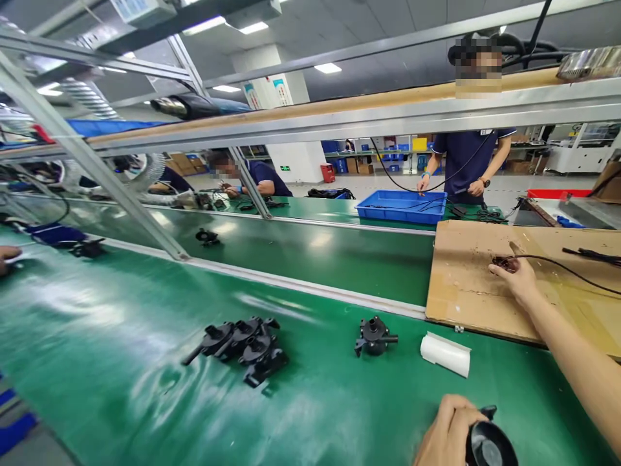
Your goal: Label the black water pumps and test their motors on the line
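Low in the view, my left hand (449, 430) is closed around a round black plastic pump (491, 446), its circular open side turned up toward me. Farther up at the right, my right hand (521, 279) pinches a small dark tangle of wire ends (503, 263) over a cardboard sheet (466, 285). A thin black cable (572, 264) runs from those fingers to the right edge. Between my hands and the middle of the bench lie a white curved piece (445, 354) and a single black pump (374, 335). Several similar pumps (245, 343) sit clustered to the left.
A green bench (320, 401) borders a sunken green strip (310, 252) with another black part (207, 237) on it. Metal frame posts (145, 223) rise at left. Across stands a person (466, 155) at a blue tray (402, 206). Another person's hand (7, 255) shows far left.
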`<state>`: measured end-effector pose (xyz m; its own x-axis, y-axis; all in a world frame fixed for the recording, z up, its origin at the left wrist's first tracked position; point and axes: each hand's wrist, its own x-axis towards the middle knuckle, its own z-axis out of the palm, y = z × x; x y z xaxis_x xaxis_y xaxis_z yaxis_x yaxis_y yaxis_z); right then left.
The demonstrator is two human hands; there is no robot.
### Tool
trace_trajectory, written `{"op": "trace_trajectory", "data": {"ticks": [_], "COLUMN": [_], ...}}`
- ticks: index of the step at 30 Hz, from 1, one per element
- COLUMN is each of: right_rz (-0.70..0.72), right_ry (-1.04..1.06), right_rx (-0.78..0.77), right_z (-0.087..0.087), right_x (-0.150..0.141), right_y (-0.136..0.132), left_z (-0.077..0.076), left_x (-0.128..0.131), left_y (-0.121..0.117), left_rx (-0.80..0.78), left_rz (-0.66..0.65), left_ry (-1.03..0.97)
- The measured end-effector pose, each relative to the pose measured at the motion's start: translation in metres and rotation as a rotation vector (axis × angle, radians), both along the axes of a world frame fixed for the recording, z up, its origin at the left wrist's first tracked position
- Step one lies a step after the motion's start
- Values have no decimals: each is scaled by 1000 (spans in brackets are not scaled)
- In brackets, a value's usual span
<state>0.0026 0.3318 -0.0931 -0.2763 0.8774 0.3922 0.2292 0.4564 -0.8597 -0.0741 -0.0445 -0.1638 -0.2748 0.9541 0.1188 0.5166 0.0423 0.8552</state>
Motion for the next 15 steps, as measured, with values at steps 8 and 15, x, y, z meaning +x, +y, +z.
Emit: {"op": "trace_trajectory", "data": {"ticks": [8, 15], "right_rz": [207, 353], "right_ry": [190, 14], "right_rx": [164, 380], "right_z": [27, 0], "right_x": [92, 113], "right_y": [-223, -304], "left_z": [51, 55], "left_x": [18, 34], "left_y": [-4, -15], "left_rx": [184, 217], "left_rz": [15, -51], "left_ry": [-100, -93]}}
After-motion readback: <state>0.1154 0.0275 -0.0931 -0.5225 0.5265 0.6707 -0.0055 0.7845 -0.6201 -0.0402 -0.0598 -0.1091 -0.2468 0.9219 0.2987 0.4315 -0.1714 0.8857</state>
